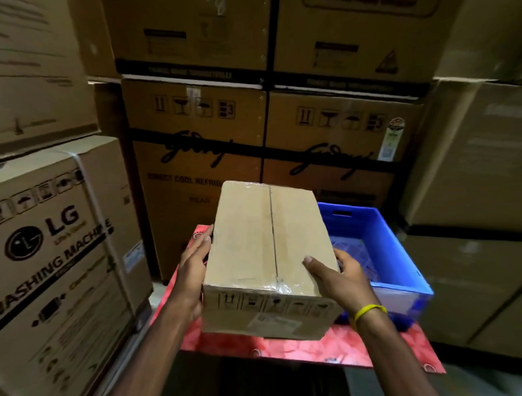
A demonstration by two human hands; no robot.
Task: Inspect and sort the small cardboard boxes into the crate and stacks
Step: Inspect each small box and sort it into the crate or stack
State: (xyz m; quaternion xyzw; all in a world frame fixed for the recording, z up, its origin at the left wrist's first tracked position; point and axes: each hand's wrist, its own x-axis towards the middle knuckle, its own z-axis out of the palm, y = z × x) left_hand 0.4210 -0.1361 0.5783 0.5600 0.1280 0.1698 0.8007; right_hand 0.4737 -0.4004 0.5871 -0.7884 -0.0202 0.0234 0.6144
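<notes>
A small taped cardboard box (266, 251) is held up in front of me, above a red patterned table (293, 347). My left hand (192, 260) holds its left side, the fingers flat against the wall. My right hand (337, 274) grips the right edge, thumb laid on the top face; a yellow band circles that wrist. A blue plastic crate (399, 262) stands on the table just right of the box, and the part of its floor that I can see is bare.
Large cartons hem the table in: an LG washing machine carton (53, 250) on the left, refrigerator cartons (196, 154) stacked behind, plain brown cartons (475, 205) on the right. A dark gap lies below the table's near edge.
</notes>
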